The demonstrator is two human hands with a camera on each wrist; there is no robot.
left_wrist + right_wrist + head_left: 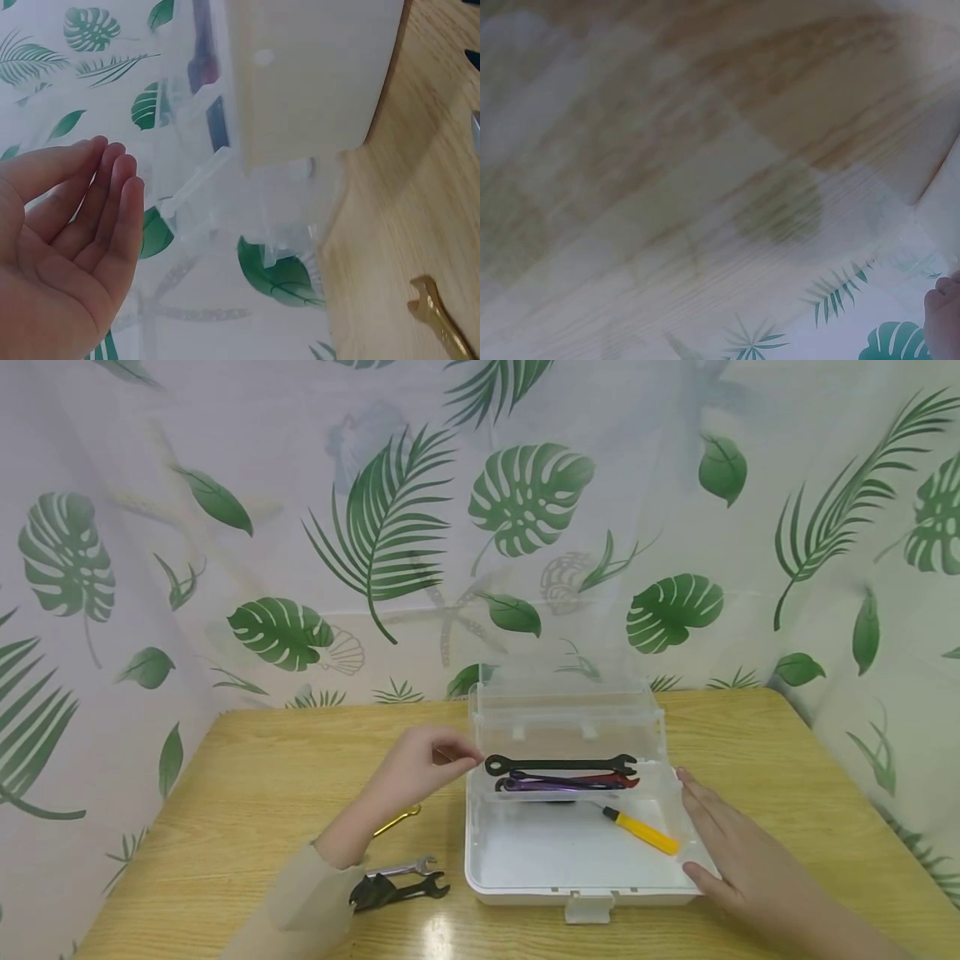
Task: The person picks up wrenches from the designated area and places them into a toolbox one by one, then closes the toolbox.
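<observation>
My left hand [420,768] hovers just left of the open toolbox [525,860], over its left rim. Fingers loosely relaxed, holding nothing; the left wrist view shows the palm open with fingers [105,202] side by side, box wall just beyond them.

My right hand [738,852] lies flat against the toolbox's right wall, fingers straight and together, thumb near the front right corner. Not gripping, just resting on the side. The right wrist view shows only blurred surface and one fingertip [943,322].

Inside the toolbox, between my hands: black wrench [560,765] lying crosswise nearest my left fingertips, a red wrench [618,781] and a purple wrench [547,785] stacked just in front of it, touching each other. A yellow-handled screwdriver [641,831] lies diagonally on the box floor, handle end close to my right hand. The clear lid [562,693] stands up behind the box.

On the wooden surface [247,777] near my left forearm: gold wrench [397,820] partly hidden under my wrist, silver wrench [401,867] in front of it, and a dark wrench [397,890] nearest my sleeve.
</observation>
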